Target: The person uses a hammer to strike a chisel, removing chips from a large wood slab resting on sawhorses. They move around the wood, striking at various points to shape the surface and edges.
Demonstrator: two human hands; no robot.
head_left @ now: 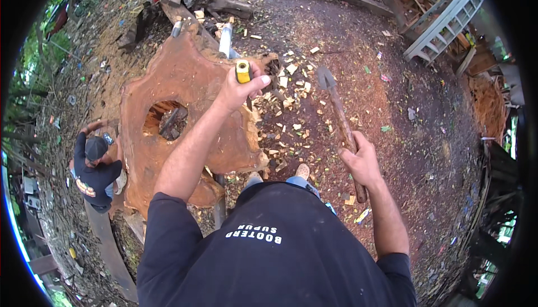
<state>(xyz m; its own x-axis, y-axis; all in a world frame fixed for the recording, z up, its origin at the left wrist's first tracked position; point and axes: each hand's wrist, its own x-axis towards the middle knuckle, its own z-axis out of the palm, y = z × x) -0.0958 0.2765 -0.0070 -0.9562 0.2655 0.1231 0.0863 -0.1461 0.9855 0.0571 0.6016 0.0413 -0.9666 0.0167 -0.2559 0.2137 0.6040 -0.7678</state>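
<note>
My left hand (245, 87) is closed around the upright yellow-and-black handle of a chisel (242, 70), above the right edge of a thick reddish-brown wood slab (185, 77). Most of the blade is hidden by my hand, so I cannot tell whether it touches the wood. In my right hand (361, 158) is a hammer (338, 105), gripped low on its long wooden handle. Its grey metal head points forward, over the ground and apart from the chisel. The slab has an irregular outline, a large hole near its middle and a rough, chipped right edge.
A person (98, 161) in a dark cap and shirt crouches at the slab's left side. Pale wood chips (291, 69) litter the ground right of the slab. Logs (216, 1) lie beyond it. A grey ladder (445, 24) leans at far right, and a plank (109, 245) lies lower left.
</note>
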